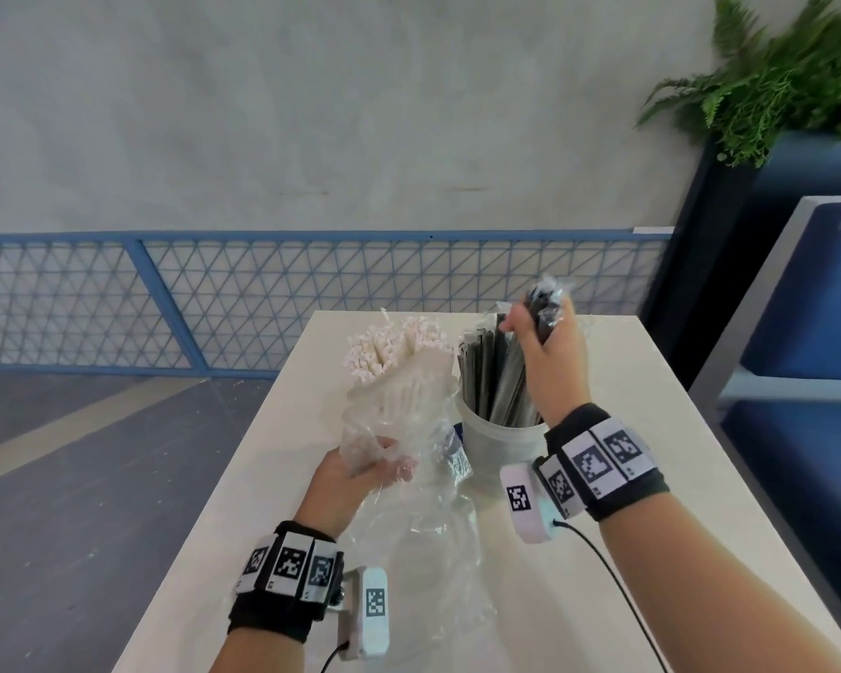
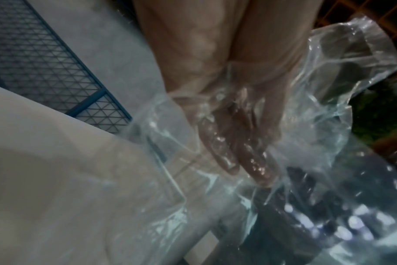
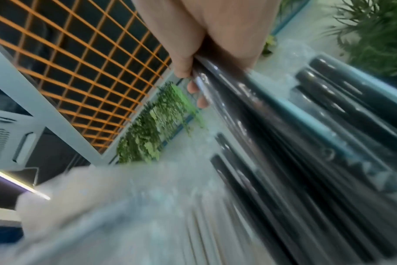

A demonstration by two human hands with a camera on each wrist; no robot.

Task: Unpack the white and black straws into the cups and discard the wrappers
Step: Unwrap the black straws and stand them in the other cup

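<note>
A bundle of white straws [image 1: 394, 347] stands tilted in a clear plastic wrapper [image 1: 399, 415]. My left hand [image 1: 360, 473] grips that wrapper's lower part; in the left wrist view the left hand [image 2: 245, 161] shows through the crinkled plastic [image 2: 329, 125]. Black straws [image 1: 491, 376] stand in a translucent white cup [image 1: 496, 444]. My right hand [image 1: 540, 327] grips the top of a bunch of black straws with clear wrapper around them. In the right wrist view the right hand [image 3: 193, 75] curls around the black straws [image 3: 306, 134]. Whether a cup stands under the white straws is hidden.
A loose clear wrapper [image 1: 433, 551] lies crumpled on the beige table [image 1: 627, 478] between my wrists. A blue mesh railing [image 1: 312, 293] runs behind the table. At the right are a blue bench [image 1: 807, 420] and a potted fern [image 1: 773, 80].
</note>
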